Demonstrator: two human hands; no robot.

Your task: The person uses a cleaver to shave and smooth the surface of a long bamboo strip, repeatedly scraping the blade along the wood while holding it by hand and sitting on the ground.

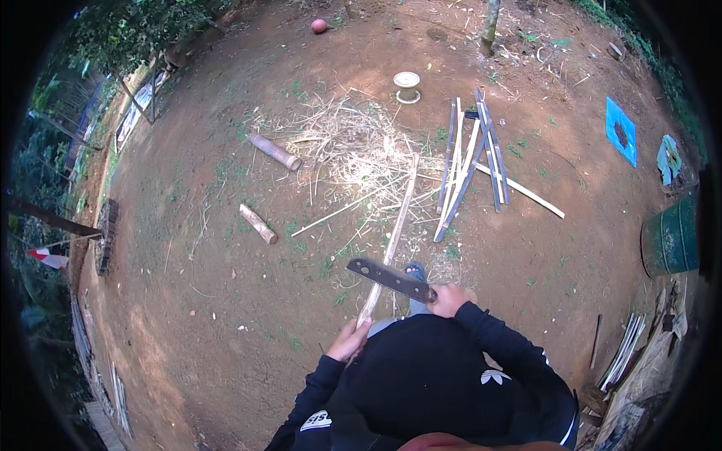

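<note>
A long pale strip, likely split bamboo (402, 214), runs from my body out toward a heap of shavings. My left hand (350, 340) is closed round its near end. In my right hand (450, 299) is the handle of a machete (387, 279), its broad dark blade pierced with several holes. The blade lies across the strip, pointing left; whether its edge bites into the strip I cannot tell. The strip's nearest end is hidden by my left hand and dark clothing.
Pale shavings (361, 150) are spread ahead. Dark and pale strips (470, 161) lie stacked to their right. Left are a bamboo piece (274, 152) and a short log (258, 224). A spool (407, 88) stands beyond; a green drum (669, 239) is at right.
</note>
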